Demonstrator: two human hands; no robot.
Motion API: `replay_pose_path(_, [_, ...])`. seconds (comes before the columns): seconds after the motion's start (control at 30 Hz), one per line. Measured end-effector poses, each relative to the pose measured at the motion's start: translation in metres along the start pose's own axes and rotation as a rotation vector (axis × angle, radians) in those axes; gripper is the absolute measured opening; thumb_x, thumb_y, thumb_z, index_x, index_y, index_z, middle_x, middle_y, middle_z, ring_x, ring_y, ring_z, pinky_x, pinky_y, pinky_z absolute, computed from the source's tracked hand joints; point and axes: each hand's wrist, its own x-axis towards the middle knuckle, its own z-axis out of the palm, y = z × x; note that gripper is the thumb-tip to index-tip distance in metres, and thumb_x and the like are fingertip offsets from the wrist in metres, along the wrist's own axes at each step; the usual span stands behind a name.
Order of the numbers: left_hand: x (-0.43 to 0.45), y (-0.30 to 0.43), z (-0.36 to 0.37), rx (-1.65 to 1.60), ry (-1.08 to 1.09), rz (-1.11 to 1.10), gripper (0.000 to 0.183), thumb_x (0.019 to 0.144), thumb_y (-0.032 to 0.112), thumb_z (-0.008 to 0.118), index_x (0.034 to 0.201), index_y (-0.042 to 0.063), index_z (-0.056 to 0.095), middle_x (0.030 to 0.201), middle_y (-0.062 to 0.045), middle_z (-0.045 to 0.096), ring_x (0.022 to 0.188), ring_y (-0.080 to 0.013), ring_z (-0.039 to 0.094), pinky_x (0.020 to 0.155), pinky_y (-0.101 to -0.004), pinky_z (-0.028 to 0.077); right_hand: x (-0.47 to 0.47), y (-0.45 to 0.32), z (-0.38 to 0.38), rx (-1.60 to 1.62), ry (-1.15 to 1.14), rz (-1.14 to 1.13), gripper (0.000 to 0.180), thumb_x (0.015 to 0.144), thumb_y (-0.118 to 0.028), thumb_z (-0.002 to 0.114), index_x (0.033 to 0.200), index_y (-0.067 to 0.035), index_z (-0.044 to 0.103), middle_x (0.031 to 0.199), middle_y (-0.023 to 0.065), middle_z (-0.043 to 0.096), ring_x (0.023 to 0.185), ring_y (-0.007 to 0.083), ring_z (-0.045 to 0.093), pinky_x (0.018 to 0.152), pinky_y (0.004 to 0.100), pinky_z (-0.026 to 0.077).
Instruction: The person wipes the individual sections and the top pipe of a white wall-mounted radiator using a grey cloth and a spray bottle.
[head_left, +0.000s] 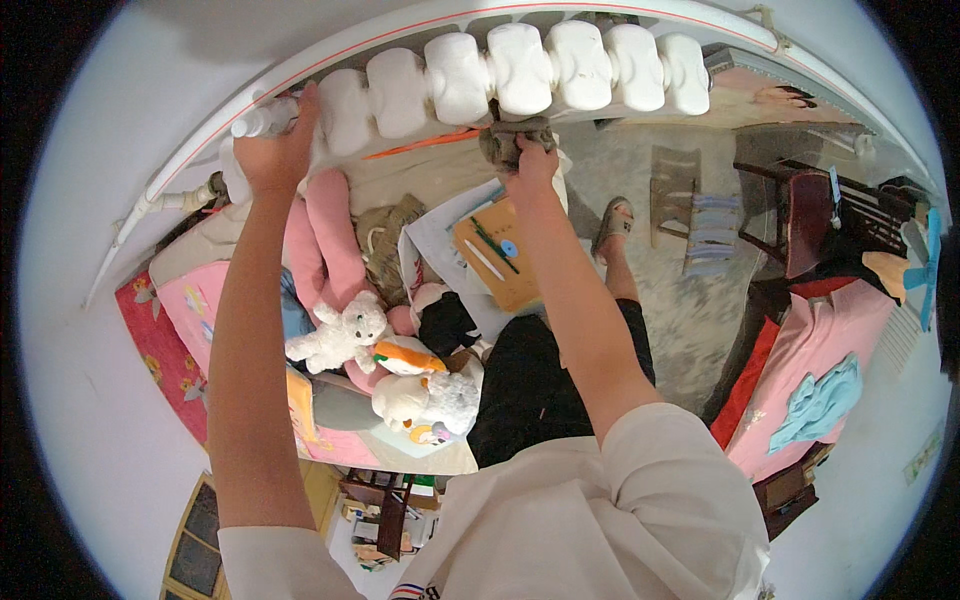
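Observation:
My left hand (277, 161) is raised at the upper left, its fingers around a clear plastic bottle (268, 118) with a white cap, close to a white pipe (176, 161). Near the top middle, my right hand (531, 159) grips a crumpled grey-brown cloth (501, 142), just below a row of white padded, lobed blocks (520, 67). Between my arms lies a bed with a white teddy bear (351, 330), other plush toys (435, 401) and a pink plush leg (334, 225). A brown clipboard or folder (491, 247) with pens rests on papers beside my right forearm.
A grey floor (679, 315) lies to the right, with a small slatted stool or chair (712, 232) and a dark red wooden chair (810, 221). Further right, a pink-covered surface (817, 345) bears a light blue cloth (816, 401). Shelves (390, 517) stand at the lower left.

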Motion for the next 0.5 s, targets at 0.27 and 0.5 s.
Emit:
replay_pose_path(0.27, [-0.001, -0.003, 0.018, -0.296, 0.146, -0.116, 0.035, 0.084, 0.033, 0.084, 0.090, 0.002, 0.069, 0.081, -0.003, 0.071, 0.072, -0.0135, 0.063, 0.069, -0.0302, 0.051, 0.091, 0.043, -0.027, -0.108, 0.109, -0.010, 0.040, 0.091, 0.002, 0.059, 0.129, -0.007, 0.055, 0.123, 0.0137, 0.061, 0.103, 0.0323, 0.064, 0.076, 0.0515, 0.058])
replay_pose_path(0.5, [-0.013, 0.001, 0.013, -0.346, 0.188, -0.160, 0.027, 0.085, 0.021, 0.083, 0.093, 0.001, 0.067, 0.081, -0.003, 0.070, 0.074, -0.0121, 0.063, 0.071, -0.0280, 0.051, 0.108, 0.072, -0.020, -0.169, 0.294, 0.019, 0.037, 0.084, 0.004, 0.057, 0.120, -0.002, 0.062, 0.107, 0.0091, 0.066, 0.084, 0.0266, 0.064, 0.073, 0.0444, 0.053])
